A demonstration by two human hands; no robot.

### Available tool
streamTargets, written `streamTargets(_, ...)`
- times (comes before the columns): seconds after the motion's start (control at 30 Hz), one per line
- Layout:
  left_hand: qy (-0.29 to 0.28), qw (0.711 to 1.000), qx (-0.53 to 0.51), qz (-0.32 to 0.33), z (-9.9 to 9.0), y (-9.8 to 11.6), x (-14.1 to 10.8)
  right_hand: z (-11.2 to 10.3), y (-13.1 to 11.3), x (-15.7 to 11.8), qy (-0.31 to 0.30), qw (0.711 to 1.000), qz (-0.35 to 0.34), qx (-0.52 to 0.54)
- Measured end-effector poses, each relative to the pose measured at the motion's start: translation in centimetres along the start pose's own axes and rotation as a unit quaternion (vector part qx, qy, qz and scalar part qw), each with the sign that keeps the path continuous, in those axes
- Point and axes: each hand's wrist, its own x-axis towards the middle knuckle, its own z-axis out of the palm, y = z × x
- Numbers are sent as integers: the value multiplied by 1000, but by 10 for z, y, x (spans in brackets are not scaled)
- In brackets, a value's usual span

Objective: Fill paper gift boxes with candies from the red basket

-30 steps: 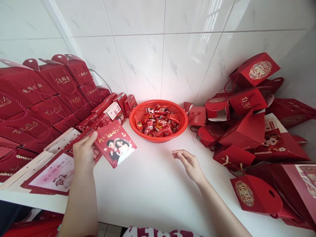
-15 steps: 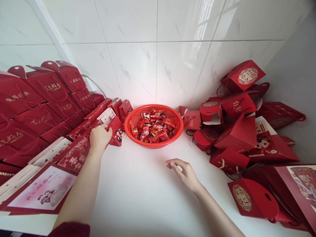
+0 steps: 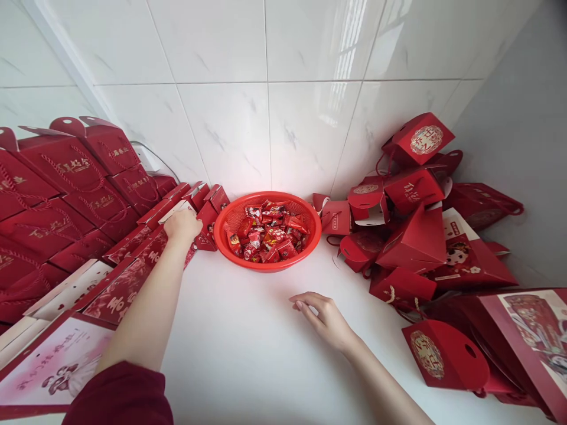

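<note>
My left hand [image 3: 182, 227] is curled among the small boxes left of the basket, over a box with a white top [image 3: 178, 211]; its fingertips and anything in them are hidden. Right beside its thumb is a small red box [image 3: 206, 237]. My right hand [image 3: 323, 319] hovers above the white table [image 3: 234, 342], thumb and forefinger tips together and nothing between them. Between and beyond both hands sits a red plastic basket [image 3: 268, 267] with several red-wrapped sweets [image 3: 270, 233].
Red gift boxes with rope handles [image 3: 73, 165] are stacked at the left. Flatter boxes, one showing a printed couple [image 3: 57, 366], line the left side. Several red boxes [image 3: 414, 242] lie in a loose pile on the right. A tiled wall [image 3: 221, 124] rises behind.
The view has shifted, moving most things slightly left. My left hand has moved a little farther back among the boxes, and the cartoon-couple box front no longer shows. My right hand keeps its pose.
</note>
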Motion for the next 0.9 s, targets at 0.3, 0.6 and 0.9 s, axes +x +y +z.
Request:
streamTargets(0.3, 9, 1000, -11, -4, 6, -5, -10, 3, -3, 0, -9, 1000, -4, 2)
streamTargets(0.6, 117, 980, -64, 147, -19, 15, -52, -22, -24, 8, 40, 997, -48, -36)
streamTargets(0.9, -14, 810, -303, 502, -20, 73, -172, -110, -72, 11, 138, 958, -98, -230)
